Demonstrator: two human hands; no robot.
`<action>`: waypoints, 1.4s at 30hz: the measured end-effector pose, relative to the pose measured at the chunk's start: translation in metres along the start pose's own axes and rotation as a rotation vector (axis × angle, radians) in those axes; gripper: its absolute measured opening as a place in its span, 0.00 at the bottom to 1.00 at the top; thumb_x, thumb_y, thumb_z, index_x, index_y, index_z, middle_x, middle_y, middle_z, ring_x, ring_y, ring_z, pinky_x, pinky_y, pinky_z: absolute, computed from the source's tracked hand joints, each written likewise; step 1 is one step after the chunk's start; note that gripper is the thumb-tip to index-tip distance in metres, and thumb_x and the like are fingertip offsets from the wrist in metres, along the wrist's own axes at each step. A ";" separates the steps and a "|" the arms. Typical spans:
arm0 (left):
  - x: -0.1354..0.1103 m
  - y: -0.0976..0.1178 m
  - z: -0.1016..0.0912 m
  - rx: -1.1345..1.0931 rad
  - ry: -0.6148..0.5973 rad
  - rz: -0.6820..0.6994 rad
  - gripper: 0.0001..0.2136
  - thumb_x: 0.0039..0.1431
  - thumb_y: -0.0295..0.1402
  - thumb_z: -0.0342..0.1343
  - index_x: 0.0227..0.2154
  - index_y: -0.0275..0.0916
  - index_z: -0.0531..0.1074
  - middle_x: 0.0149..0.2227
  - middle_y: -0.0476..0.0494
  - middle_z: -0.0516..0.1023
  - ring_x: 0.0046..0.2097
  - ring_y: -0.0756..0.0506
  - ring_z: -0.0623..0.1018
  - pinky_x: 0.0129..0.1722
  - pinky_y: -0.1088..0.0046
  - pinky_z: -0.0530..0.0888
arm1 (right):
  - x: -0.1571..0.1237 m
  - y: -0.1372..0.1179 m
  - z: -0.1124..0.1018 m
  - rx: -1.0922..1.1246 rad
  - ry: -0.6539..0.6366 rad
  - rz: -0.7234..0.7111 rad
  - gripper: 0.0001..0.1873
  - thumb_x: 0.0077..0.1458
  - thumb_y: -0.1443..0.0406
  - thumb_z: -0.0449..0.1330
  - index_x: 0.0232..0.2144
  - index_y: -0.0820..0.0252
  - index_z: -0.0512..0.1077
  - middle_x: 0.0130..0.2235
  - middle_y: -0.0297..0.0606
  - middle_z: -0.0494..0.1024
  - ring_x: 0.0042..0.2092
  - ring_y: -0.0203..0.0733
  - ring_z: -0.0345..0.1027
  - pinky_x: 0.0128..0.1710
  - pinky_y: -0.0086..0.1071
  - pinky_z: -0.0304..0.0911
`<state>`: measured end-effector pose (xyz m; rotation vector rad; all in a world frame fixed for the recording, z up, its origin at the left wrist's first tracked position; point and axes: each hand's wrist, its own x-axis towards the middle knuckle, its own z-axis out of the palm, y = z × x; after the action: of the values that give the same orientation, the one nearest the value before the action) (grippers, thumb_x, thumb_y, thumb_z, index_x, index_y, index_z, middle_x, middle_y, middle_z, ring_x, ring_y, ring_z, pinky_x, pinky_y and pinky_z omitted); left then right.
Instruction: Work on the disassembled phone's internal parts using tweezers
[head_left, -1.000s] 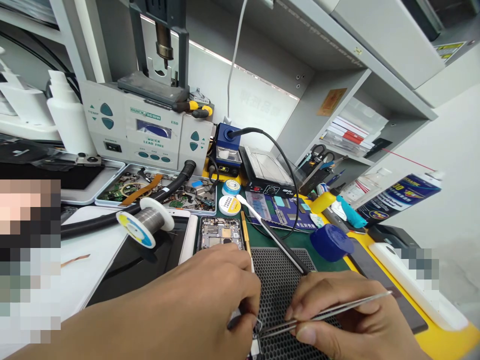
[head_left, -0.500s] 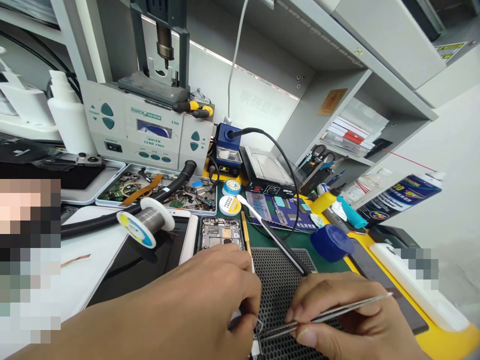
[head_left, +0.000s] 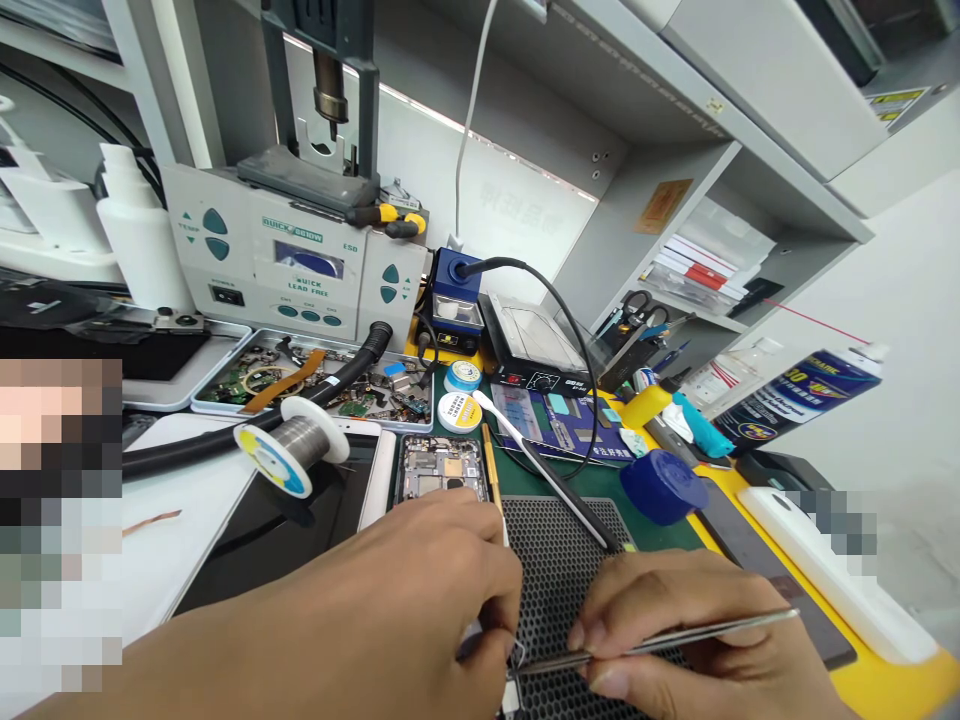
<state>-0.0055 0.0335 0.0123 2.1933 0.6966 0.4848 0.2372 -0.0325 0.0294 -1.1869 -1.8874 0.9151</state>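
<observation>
My right hand (head_left: 697,600) pinches thin metal tweezers (head_left: 720,631) between thumb and fingers. Their two arms lie close together, and the tips point left to a small white-ended piece (head_left: 511,697) just beside my left hand. My left hand (head_left: 442,570) is curled with its thumb against the fingers. A dark part and a thin whitish strand show at its grip, too covered to name. Both hands are over a black honeycomb mat (head_left: 555,560). Beyond my left hand lies an opened phone (head_left: 442,465) with its circuit board bare, partly hidden by the knuckles.
A solder spool (head_left: 291,445) stands on a dark-screened tablet (head_left: 315,530) at left. A soldering iron (head_left: 551,475) lies across the mat, a blue round lid (head_left: 664,487) right of it. Behind are a tray of boards (head_left: 225,400) and a hot-air station (head_left: 262,250).
The tweezers' arms have come closer together, and their rear end has dropped a little as my right hand tilts. My left hand stays nearly still.
</observation>
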 end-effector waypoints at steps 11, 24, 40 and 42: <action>0.005 0.000 -0.002 0.107 -0.134 -0.066 0.08 0.58 0.23 0.60 0.29 0.42 0.80 0.40 0.47 0.80 0.46 0.42 0.79 0.48 0.67 0.75 | -0.001 0.001 0.001 -0.001 0.000 0.004 0.09 0.55 0.72 0.77 0.35 0.51 0.89 0.32 0.36 0.89 0.32 0.41 0.85 0.34 0.25 0.79; 0.005 0.009 -0.006 0.134 -0.150 -0.098 0.09 0.61 0.21 0.58 0.31 0.40 0.80 0.42 0.46 0.80 0.49 0.41 0.79 0.50 0.65 0.75 | 0.005 -0.003 -0.001 -0.001 -0.066 -0.062 0.04 0.57 0.67 0.78 0.36 0.53 0.91 0.32 0.41 0.91 0.33 0.42 0.86 0.36 0.24 0.79; 0.004 0.001 0.001 -0.012 -0.011 -0.003 0.01 0.60 0.34 0.64 0.35 0.45 0.80 0.36 0.47 0.78 0.47 0.40 0.78 0.50 0.67 0.75 | 0.006 -0.007 -0.006 0.004 -0.145 -0.100 0.08 0.55 0.76 0.77 0.37 0.62 0.90 0.35 0.46 0.91 0.37 0.41 0.87 0.41 0.20 0.79; 0.003 0.001 0.000 -0.009 -0.011 -0.006 0.01 0.60 0.33 0.64 0.34 0.44 0.79 0.36 0.47 0.78 0.47 0.40 0.78 0.49 0.68 0.75 | 0.006 -0.007 -0.006 0.003 -0.147 -0.101 0.08 0.55 0.76 0.77 0.38 0.62 0.90 0.35 0.46 0.91 0.37 0.41 0.87 0.42 0.20 0.79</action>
<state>-0.0024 0.0345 0.0136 2.1834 0.6941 0.4718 0.2379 -0.0281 0.0392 -1.0363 -2.0419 0.9717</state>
